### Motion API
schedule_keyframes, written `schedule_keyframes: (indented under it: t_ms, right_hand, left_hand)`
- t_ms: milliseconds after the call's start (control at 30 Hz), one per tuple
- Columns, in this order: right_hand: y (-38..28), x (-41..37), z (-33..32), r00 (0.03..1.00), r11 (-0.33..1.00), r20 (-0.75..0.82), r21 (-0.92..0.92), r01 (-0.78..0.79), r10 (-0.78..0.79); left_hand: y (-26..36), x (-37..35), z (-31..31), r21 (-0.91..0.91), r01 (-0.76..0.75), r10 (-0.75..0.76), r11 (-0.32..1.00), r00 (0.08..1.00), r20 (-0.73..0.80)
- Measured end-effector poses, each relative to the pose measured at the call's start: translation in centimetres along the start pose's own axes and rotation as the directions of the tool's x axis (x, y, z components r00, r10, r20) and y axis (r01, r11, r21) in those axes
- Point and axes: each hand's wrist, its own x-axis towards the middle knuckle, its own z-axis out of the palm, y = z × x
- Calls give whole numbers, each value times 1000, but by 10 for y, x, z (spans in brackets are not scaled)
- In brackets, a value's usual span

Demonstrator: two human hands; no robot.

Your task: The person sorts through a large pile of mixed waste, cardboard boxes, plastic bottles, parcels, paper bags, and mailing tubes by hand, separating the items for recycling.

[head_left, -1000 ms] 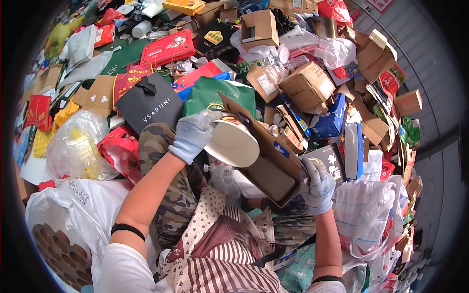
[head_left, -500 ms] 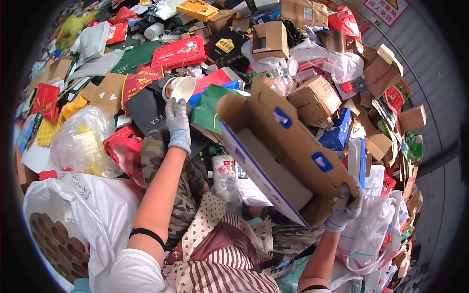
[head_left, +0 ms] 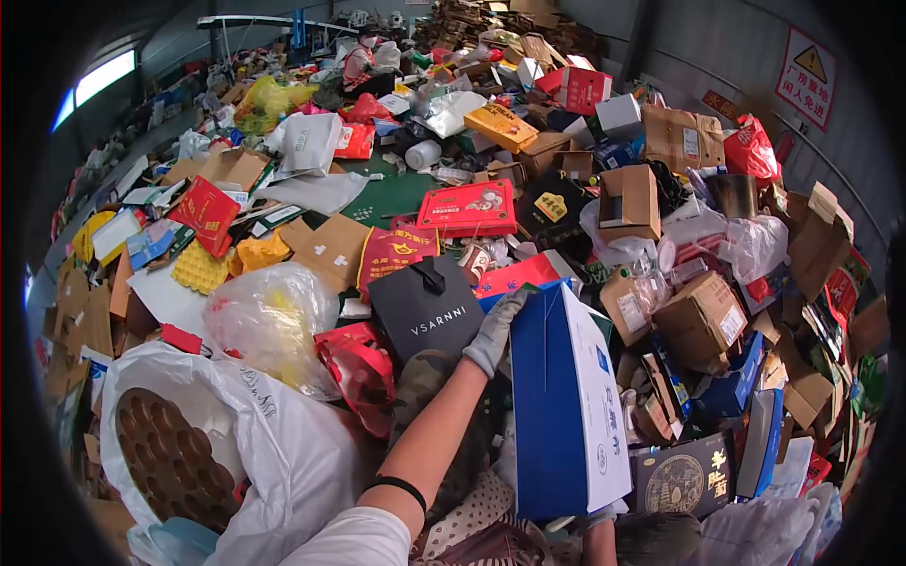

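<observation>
A blue and white cardboard box (head_left: pixel 552 406) stands tilted upright before me, its blue side and white printed side showing. My gloved left hand (head_left: pixel 495 335) is closed at its upper left edge. My gloved right hand (head_left: pixel 604 516) is at the box's lower end, mostly hidden behind it; only a bit of glove and the wrist show. Left of my left hand lies a black VSARNNI paper bag (head_left: pixel 425 307). A red flat box (head_left: pixel 467 208) rests farther back. A black box with a gold round print (head_left: pixel 684 476) lies right of the blue and white box.
A white plastic bag (head_left: pixel 302 462) holding a brown tray with round hollows (head_left: pixel 175 453) stands at lower left. A clear plastic bag (head_left: pixel 274 325) lies beyond it. Brown cartons (head_left: pixel 703 321) are heaped at right. Another person (head_left: pixel 363 66) sits far back, near a warning sign wall (head_left: pixel 807 71).
My left hand has let go of the white paper cup and now grips the box. The box has turned from open side up to its blue side facing me. The view has tilted up and left.
</observation>
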Motion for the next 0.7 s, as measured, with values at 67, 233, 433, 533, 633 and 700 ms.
schedule_keyframes:
  t_ms: [67,233,433,533,633,700]
  right_hand:
    - [14,-3,14,1000,999,12,-33,15,-14]
    - [28,-6,27,998,994,2,-92,59,-59]
    - [30,-15,19,990,982,-75,-156,108,-121]
    - [28,-24,13,984,977,-132,-190,95,-121]
    - [29,-29,4,977,971,-172,-225,85,-125]
    - [30,-31,-3,973,967,-191,-243,83,-132]
  left_hand:
    - [4,-2,2,289,-96,103,953,995,-9]
    - [7,-22,15,361,7,30,933,995,-98]
    - [-6,-15,-4,300,49,-6,953,990,-144]
    - [-8,-13,-17,266,46,16,963,974,-225]
    - [-10,-9,-26,272,49,24,961,965,-261]
    - [-15,-9,-27,233,47,14,971,967,-253]
